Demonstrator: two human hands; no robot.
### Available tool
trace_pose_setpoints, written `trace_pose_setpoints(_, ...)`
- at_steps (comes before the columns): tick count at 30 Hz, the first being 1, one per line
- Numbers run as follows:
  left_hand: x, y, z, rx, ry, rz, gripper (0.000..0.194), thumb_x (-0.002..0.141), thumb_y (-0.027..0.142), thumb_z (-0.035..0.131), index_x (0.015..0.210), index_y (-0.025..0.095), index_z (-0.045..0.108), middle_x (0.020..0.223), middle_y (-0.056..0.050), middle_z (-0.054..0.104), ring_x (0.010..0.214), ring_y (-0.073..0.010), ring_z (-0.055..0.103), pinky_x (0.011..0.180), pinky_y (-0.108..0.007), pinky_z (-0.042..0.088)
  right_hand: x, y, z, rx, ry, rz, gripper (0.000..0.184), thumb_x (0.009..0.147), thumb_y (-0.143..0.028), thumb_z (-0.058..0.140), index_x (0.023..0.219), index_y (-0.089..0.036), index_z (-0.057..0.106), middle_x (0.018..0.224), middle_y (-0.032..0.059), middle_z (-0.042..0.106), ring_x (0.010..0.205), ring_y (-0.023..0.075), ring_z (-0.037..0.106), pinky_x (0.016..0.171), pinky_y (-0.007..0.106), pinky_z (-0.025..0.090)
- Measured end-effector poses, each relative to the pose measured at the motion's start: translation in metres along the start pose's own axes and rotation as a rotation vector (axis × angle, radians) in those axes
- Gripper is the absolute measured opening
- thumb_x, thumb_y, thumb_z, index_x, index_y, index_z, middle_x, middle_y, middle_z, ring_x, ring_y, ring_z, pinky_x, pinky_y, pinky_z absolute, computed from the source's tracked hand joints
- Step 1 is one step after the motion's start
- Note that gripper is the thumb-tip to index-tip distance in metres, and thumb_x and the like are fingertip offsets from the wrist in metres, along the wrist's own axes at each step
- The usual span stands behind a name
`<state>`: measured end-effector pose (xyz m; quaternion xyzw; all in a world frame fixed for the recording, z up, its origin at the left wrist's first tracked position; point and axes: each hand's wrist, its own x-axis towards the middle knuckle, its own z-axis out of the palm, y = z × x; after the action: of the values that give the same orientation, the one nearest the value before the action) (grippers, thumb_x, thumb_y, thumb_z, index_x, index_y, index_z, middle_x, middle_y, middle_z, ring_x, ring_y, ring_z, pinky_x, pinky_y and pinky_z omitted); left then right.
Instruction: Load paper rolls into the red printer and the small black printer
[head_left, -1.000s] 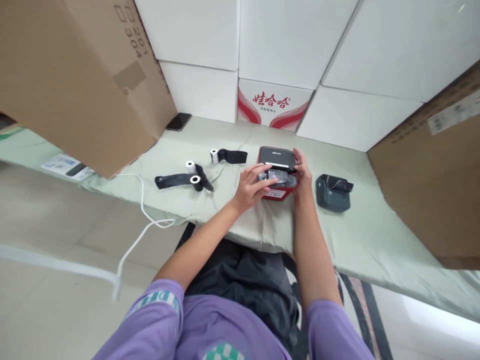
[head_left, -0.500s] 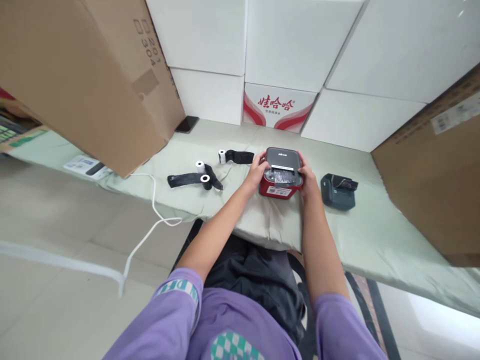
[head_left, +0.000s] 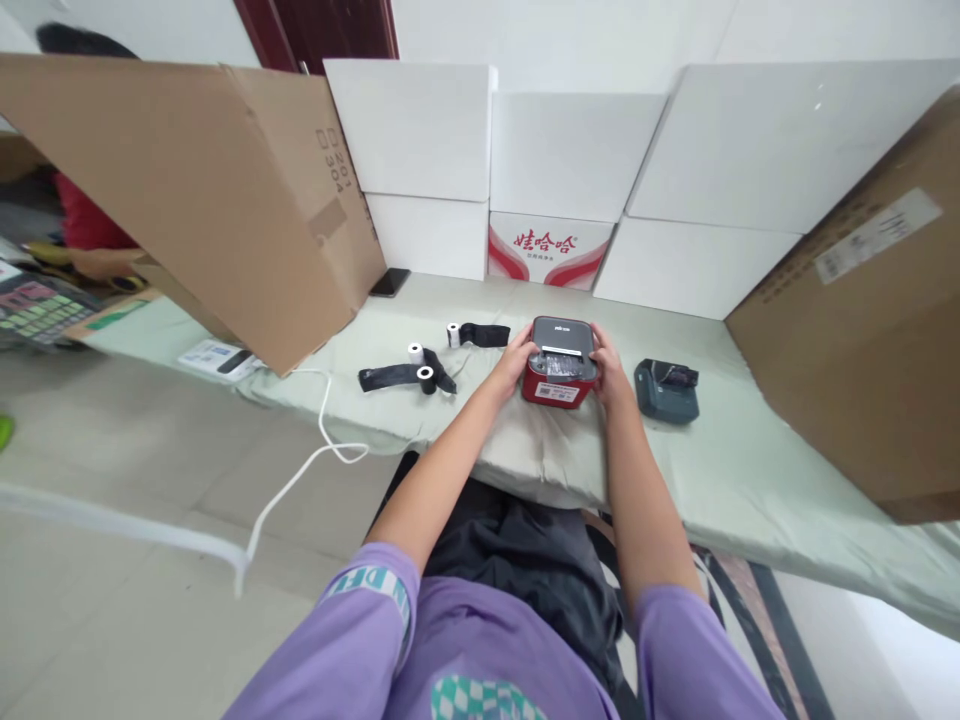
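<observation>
A red label printer (head_left: 561, 394) with a dark grey lid stands on the cloth-covered table (head_left: 675, 470). A dark strip of label lies over its front top edge. My left hand (head_left: 514, 358) grips its left side, thumb on the upper edge. From the right, my right hand (head_left: 610, 366) holds the opposite side, its thumb at the lid's corner. Several small rolls with black strips lie left of the printer, among them a black-and-white roll (head_left: 426, 378) and a white roll (head_left: 454, 335). A smaller dark printer (head_left: 666, 392) sits to the right of my right hand.
White boxes (head_left: 577, 150) are stacked along the back. Large cardboard boxes stand at the left (head_left: 300, 220) and the right (head_left: 862, 330). A phone (head_left: 390, 283) lies by the left box, and a white cable (head_left: 324, 440) hangs over the front edge. Another person's red sleeve (head_left: 94, 215) shows far left.
The camera view has tilted upward, bringing the box tops, a dark door and another person into sight. Both hands stay on the red printer, its lid still closed.
</observation>
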<state>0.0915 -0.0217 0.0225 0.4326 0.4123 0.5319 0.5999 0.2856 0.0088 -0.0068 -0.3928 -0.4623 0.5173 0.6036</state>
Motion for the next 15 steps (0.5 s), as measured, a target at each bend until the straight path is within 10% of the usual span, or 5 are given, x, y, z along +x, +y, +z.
trace_pose_setpoints(15, -0.003, -0.041, -0.001, -0.134, 0.126, 0.174, 0.058, 0.084, 0.042, 0.064, 0.138, 0.021, 0.062, 0.148, -0.006, 0.059, 0.144, -0.0287, 0.046, 0.119, -0.039, 0.035, -0.009, 0.008, 0.006, 0.091, 0.002, -0.116, 0.054, 0.064, -0.034, 0.064, 0.118, -0.027, 0.069, 0.135, 0.0018, 0.068, 0.137, 0.0290, 0.054, 0.118, 0.046, 0.039)
